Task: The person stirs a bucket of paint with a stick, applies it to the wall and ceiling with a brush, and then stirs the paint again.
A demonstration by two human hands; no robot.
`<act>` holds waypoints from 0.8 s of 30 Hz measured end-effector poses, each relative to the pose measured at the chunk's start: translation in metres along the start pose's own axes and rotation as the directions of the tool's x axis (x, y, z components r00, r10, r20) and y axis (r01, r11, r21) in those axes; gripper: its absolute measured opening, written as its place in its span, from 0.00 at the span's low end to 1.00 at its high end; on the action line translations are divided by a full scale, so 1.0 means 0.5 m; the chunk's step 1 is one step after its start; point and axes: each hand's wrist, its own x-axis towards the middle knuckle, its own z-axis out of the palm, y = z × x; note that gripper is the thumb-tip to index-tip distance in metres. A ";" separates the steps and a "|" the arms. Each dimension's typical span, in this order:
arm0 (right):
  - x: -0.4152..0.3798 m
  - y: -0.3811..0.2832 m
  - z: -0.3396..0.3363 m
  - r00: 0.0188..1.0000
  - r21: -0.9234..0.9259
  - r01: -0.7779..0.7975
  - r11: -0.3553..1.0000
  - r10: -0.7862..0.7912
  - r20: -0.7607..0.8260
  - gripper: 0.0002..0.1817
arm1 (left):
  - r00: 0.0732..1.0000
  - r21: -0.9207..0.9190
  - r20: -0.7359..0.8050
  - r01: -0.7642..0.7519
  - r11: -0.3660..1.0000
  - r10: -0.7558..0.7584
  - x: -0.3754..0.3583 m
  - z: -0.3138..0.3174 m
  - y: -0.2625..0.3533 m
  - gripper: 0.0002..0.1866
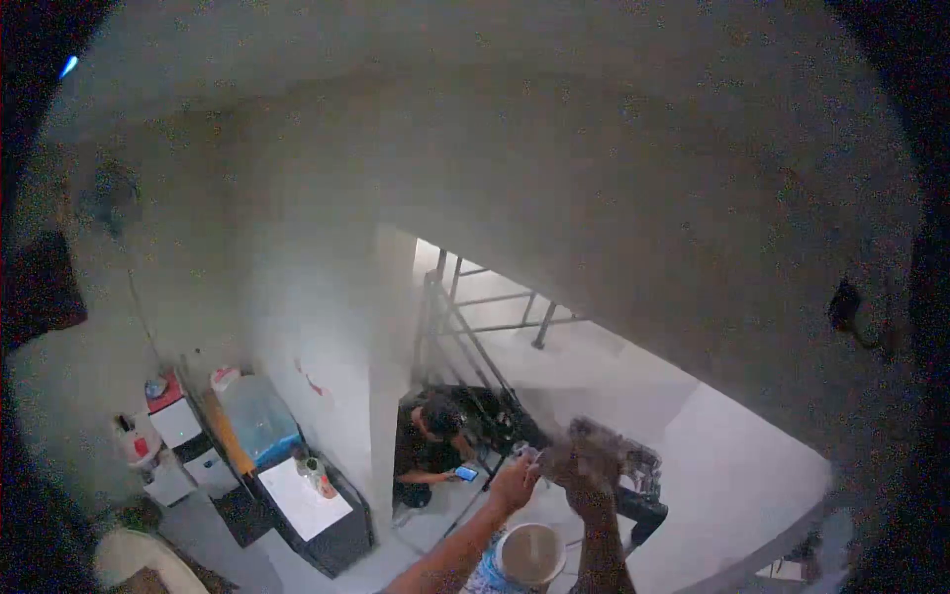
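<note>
My left hand [514, 479] reaches forward with its fingers closed around a small pale thing I cannot make out. Close beside it, my right hand [586, 473] is smeared by motion, and its fingers do not show clearly. Below and between my forearms stands a white bucket [501, 560], holding a grey-brown mass [532, 551]. A black stand-like object [643, 512] shows just beyond my right hand.
A person [430, 436] in dark clothes sits lower down with a lit phone [465, 474]. Behind is a metal railing [495, 299]. A sloping grey ceiling edge [633, 342] hangs overhead. At left stand a black cabinet [341, 554], a water container [259, 411] and boxes [176, 423].
</note>
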 end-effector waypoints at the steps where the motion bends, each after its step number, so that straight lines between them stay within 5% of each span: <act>1: -0.037 0.002 -0.009 0.952 0.118 -0.245 0.962 0.216 0.216 0.15 | 1.000 0.007 -0.001 -0.006 1.000 0.006 0.000 0.004 -0.009 0.25; 2: -0.077 -0.005 -0.020 0.812 0.178 -0.493 0.852 0.377 0.445 0.14 | 0.998 0.023 -0.007 -0.061 0.998 0.061 -0.001 0.010 -0.021 0.25; 3: -0.146 -0.023 -0.010 0.814 0.182 -0.494 0.850 0.379 0.441 0.14 | 0.993 0.039 -0.014 -0.118 0.992 0.118 0.004 0.015 -0.028 0.26; 4: -0.239 -0.039 0.005 0.753 0.578 -0.650 0.493 0.523 0.400 0.14 | 0.992 0.040 -0.015 -0.123 0.992 0.124 0.013 0.017 -0.020 0.26; 5: -0.323 -0.061 0.019 0.642 0.824 -0.566 0.010 0.632 0.433 0.13 | 0.992 0.078 0.027 -0.124 0.989 0.122 0.010 0.011 -0.017 0.24; 6: -0.375 -0.072 0.016 0.519 0.850 -0.272 -0.451 0.675 0.524 0.13 | 0.991 0.114 0.069 -0.126 0.986 0.118 0.003 0.003 -0.009 0.22; 8: -0.400 -0.100 -0.002 0.565 0.853 -0.204 -0.480 0.654 0.503 0.12 | 0.986 0.152 0.112 -0.137 0.979 0.120 0.001 -0.006 -0.010 0.20; 10: -0.404 -0.102 -0.036 0.604 0.853 -0.125 -0.507 0.643 0.471 0.11 | 0.992 0.115 0.103 0.057 0.992 -0.068 0.002 -0.011 -0.006 0.17; 11: -0.395 -0.096 -0.056 0.682 0.885 -0.464 -0.023 0.628 0.374 0.13 | 0.993 0.116 0.110 0.038 0.993 -0.051 0.009 -0.015 0.001 0.17; 12: -0.393 -0.089 -0.070 0.758 0.615 -0.625 0.481 0.564 0.328 0.16 | 0.998 0.097 0.008 -0.068 0.993 0.068 0.011 -0.015 0.009 0.18; 14: -0.405 -0.073 -0.033 0.753 0.643 -0.616 0.455 0.579 0.313 0.19 | 0.939 0.080 -0.193 -0.273 0.959 0.283 0.004 -0.023 0.026 0.22; 15: -0.411 -0.071 -0.018 0.758 0.676 -0.599 0.430 0.577 0.304 0.22 | 0.997 -0.106 0.076 0.039 0.994 -0.031 0.007 -0.032 0.014 0.19; 16: -0.411 -0.074 -0.018 0.752 0.681 -0.599 0.420 0.588 0.299 0.22 | 0.996 -0.099 0.088 0.032 0.995 -0.023 0.007 -0.022 -0.005 0.19; 18: -0.410 -0.078 -0.022 0.671 0.921 -0.379 -0.092 0.658 0.342 0.20 | 0.947 0.198 -0.127 -0.268 0.943 0.296 -0.002 0.020 -0.061 0.25; 19: -0.421 -0.068 -0.022 0.650 0.915 -0.389 -0.104 0.673 0.352 0.20 | 0.952 0.188 -0.103 -0.267 0.945 0.289 -0.009 0.040 -0.090 0.25; 21: -0.447 -0.031 0.002 0.788 0.881 -0.461 0.102 0.504 0.354 0.17 | 1.000 -0.112 -0.011 -0.028 0.993 0.027 -0.024 0.050 -0.113 0.23; 23: -0.483 -0.017 0.039 0.694 0.786 -0.615 0.061 0.514 0.504 0.18 | 0.846 0.145 -0.342 -0.382 0.913 0.408 -0.008 0.059 -0.102 0.26; 24: -0.495 -0.018 0.045 0.605 0.682 -0.730 0.048 0.510 0.612 0.19 | 0.864 0.144 -0.323 -0.358 0.922 0.386 -0.010 0.044 -0.078 0.26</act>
